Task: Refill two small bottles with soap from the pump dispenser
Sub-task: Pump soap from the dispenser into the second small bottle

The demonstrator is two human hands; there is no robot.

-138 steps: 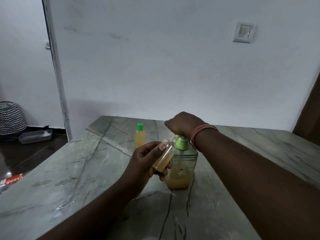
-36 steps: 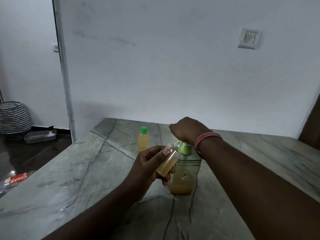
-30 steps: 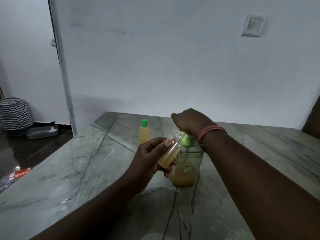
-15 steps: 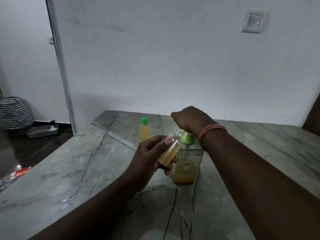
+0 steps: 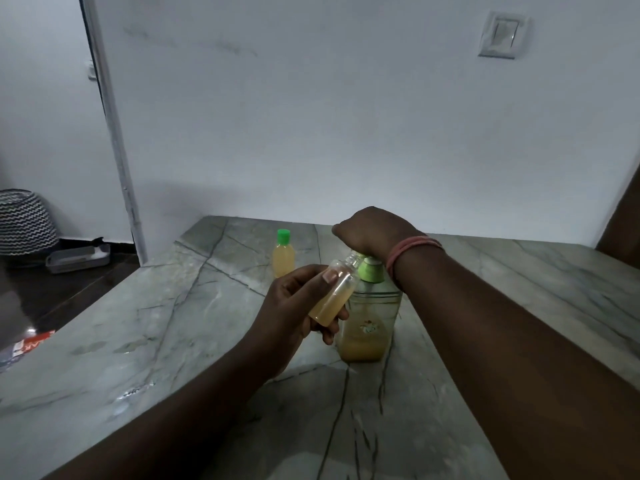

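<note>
A plain white wall [image 5: 346,116] stands behind the grey veined marble desk [image 5: 156,323], with a light switch [image 5: 502,34] high on the right. Far left, a zigzag-patterned basket [image 5: 24,221] and a grey tray [image 5: 78,258] sit on the dark glossy floor [image 5: 62,296]. The light is dim.

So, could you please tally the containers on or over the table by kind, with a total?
Small bottles: 2, one capped standing on the table, one open held tilted in the left hand.
Pump dispensers: 1, with the right hand on its pump.
Total: 3.
</note>
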